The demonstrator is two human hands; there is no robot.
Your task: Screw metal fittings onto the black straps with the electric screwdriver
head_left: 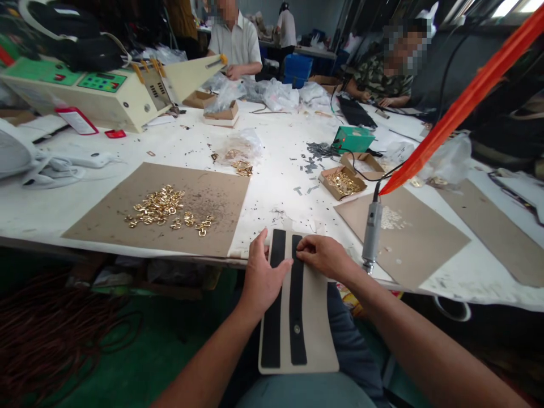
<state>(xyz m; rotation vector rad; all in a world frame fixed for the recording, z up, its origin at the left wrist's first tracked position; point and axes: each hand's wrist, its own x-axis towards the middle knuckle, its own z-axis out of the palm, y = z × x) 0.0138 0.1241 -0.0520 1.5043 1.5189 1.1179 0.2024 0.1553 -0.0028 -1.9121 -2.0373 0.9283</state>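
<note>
A beige rectangular panel (318, 323) lies over my lap, its far end against the table edge. Two black strips run along it: a wider left strip (272, 334) and a narrower right strip (297, 294) bearing a small round metal snap (297, 328). My left hand (264, 277) grips the panel's left side, thumb over the top, fingers at the edge. At the far end of the narrower strip, my right hand (322, 255) has its fingertips pinched together. Whatever sits between those fingertips is hidden.
Gold metal buckles (159, 207) are heaped on a cardboard sheet (102, 218). A silver cylindrical tool (373, 232) hangs near my right forearm beneath orange cloth (463, 107). A small box (342, 184) holds gold parts. A beige machine (131, 102) stands left; two people sit opposite.
</note>
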